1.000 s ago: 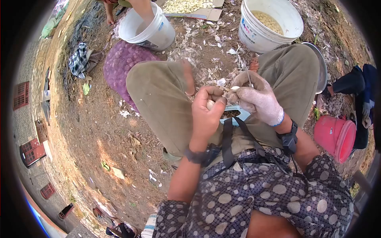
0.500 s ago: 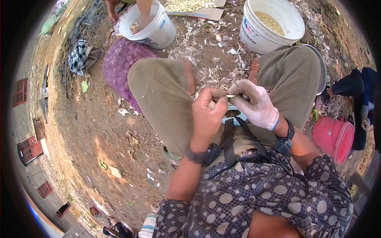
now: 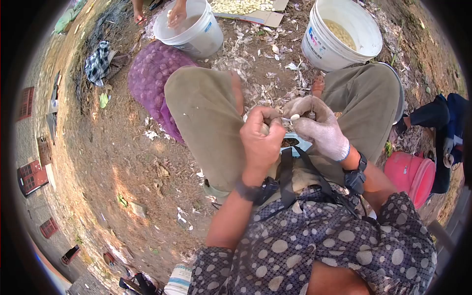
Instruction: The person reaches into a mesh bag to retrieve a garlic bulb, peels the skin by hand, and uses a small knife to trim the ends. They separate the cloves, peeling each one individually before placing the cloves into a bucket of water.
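My bare left hand (image 3: 261, 140) is closed, with a pale garlic clove (image 3: 265, 129) showing between its curled fingers. Its thumb and forefinger meet close beside my right hand (image 3: 322, 129), which wears a dirty white knit glove. Between the gloved thumb and fingertips sits a peeled white garlic clove (image 3: 295, 117). A thin metal tool (image 3: 311, 103), like a small knife, also sticks out of the gloved fingers, its handle mostly hidden. Both hands are above my lap, between my bent knees.
A white bucket (image 3: 314, 49) of peeled cloves stands ahead on the right. Another person's hand (image 3: 177, 14) is over a second white bucket (image 3: 209, 42). Beside my left knee lies a purple net bag (image 3: 152, 78) of garlic. A pink bucket (image 3: 405, 172) is at right.
The clove at my fingertips now shows whiter and rounder in the gloved hand, and my hands are slightly farther apart. The other person's hand has risen out of the bucket.
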`<state>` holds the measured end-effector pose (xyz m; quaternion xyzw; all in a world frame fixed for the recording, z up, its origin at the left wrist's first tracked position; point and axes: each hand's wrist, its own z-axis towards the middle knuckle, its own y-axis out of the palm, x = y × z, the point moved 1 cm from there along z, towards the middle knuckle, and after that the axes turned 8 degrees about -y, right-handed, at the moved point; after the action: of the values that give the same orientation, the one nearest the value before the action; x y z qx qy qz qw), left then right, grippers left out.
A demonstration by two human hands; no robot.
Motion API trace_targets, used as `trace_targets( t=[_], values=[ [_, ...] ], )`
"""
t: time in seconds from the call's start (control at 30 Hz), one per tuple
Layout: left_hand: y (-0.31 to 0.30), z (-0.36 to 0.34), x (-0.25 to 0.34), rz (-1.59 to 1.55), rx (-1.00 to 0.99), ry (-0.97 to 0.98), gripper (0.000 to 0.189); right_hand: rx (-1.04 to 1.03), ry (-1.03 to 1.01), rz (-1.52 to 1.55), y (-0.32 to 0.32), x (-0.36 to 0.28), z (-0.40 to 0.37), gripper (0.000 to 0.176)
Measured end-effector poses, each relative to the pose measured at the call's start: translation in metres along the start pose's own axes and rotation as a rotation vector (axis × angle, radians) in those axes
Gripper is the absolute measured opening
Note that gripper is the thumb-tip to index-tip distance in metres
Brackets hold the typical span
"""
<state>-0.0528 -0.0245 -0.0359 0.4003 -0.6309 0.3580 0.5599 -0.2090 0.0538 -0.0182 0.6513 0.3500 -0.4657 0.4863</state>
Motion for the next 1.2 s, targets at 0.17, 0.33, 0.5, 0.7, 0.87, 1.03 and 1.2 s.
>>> trace_targets(
  t=[0.17, 0.33, 0.5, 0.7, 0.87, 1.03, 1.2],
  values=[
    [-0.004, -0.002, -0.004, -0.058, 0.024, 0.031, 0.007, -0.115, 0.014, 0.579, -0.015, 0.001, 0.004, 0.025],
    [0.001, 0.000, -0.003, -0.271, -0.078, -0.211, 0.013, -0.215, 0.063, 0.775, -0.024, 0.000, 0.005, 0.031],
    [0.000, 0.000, -0.001, -0.372, -0.126, -0.427, 0.014, -0.194, 0.079, 0.831, -0.033, -0.002, 0.002, 0.028],
    [0.002, 0.004, -0.008, -0.222, -0.117, -0.612, 0.014, 0.285, -0.154, 0.366, -0.089, -0.081, 0.018, 0.028],
    [0.010, 0.006, -0.023, -0.104, -0.168, -0.533, 0.022, 0.581, -0.309, -0.286, -0.187, -0.151, 0.078, 0.041],
    [0.009, 0.007, -0.048, 0.009, -0.205, -0.432, 0.026, 0.617, -0.311, -0.288, -0.182, -0.149, 0.046, 0.032],
    [0.018, 0.001, -0.010, -0.050, -0.227, -0.526, 0.025, 0.510, -0.095, -0.103, -0.103, -0.094, 0.004, 0.023]
  ],
)
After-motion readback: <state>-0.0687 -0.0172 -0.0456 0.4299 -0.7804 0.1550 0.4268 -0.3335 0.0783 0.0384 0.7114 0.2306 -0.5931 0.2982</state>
